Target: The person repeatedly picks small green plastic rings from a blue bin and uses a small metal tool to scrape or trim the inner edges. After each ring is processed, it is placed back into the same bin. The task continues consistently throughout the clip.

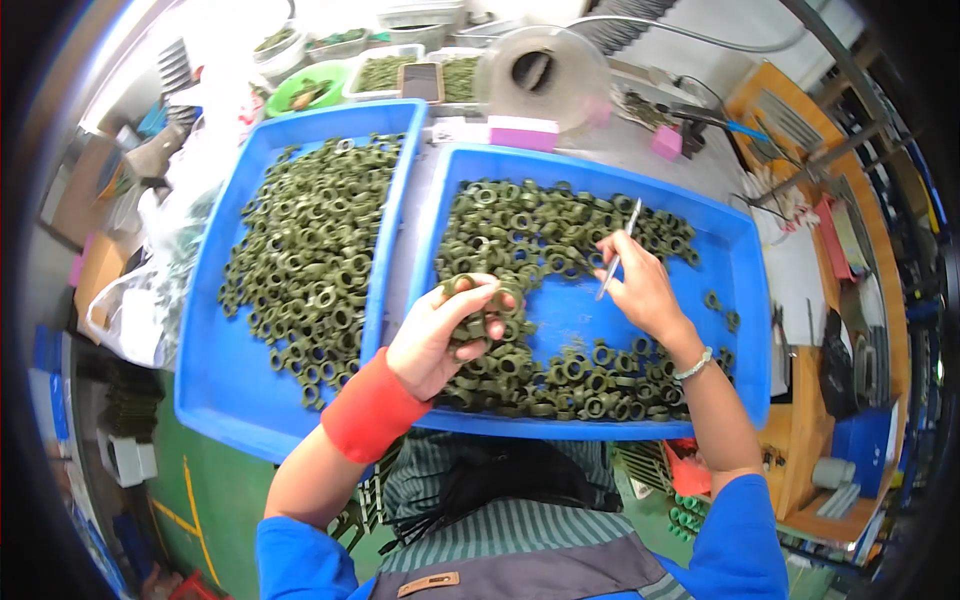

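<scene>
Head view: both hands over the right tray (762,340), blue, on the tabletop (632,148).

Left hand (440,335): curled around a few green rings (508,293), over the tray's left part. Exact count hidden by the fingers. Red wristband (375,408) on that wrist.

Right hand (640,285): pinching a thin silver rod (635,214), slanted, far end leaning right. Lower end is above the bare patch of tray floor; can't tell if it touches. Pale bracelet (694,364) on that wrist.

More rings in the right tray: a band along the far side, a pile under and beside the left hand, a row along the near side, a couple loose by the right wall.

Left tray (222,385), also blue, just beside it: big heap of similar rings, near end bare.

Behind the trays: green bowl (322,97), phone (421,82), pink block (523,133) near the right tray's far rim.
</scene>
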Demonstrator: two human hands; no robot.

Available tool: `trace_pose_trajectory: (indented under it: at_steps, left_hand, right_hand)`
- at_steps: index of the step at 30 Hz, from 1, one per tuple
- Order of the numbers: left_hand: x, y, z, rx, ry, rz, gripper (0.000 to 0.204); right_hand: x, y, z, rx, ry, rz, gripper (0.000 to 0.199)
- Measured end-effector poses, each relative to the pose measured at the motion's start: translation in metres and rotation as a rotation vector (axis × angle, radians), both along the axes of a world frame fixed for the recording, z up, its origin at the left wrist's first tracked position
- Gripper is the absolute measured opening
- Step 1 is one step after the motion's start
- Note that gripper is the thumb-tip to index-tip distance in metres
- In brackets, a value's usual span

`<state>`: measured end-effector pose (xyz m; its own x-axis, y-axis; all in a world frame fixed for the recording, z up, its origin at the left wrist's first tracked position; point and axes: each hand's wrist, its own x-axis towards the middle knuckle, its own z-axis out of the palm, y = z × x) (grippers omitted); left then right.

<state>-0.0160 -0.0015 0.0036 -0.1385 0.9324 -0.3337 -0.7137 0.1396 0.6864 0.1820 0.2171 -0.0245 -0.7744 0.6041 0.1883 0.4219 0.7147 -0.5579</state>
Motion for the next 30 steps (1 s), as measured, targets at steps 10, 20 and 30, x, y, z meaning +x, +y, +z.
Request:
trace_pose_trajectory:
  at_steps: [10, 20, 30]
  left_hand:
    - [-0.15, -0.047, -0.027, -0.224, 1.971, 0.44, 0.039]
    - [0.012, 0.002, -0.005, 0.151, 1.006, -0.021, 0.037]
    - [0.014, 0.003, -0.014, 0.019, -0.017, -0.057, 0.031]
  right_hand:
    - [-0.002, -0.001, -0.02, 0.117, -0.047, 0.127, 0.023]
    - [-0.003, -0.05, 0.036, -0.476, 0.226, 0.221, 0.018]
    - [-0.009, -0.071, 0.028, -0.816, 0.632, 0.236, 0.02]
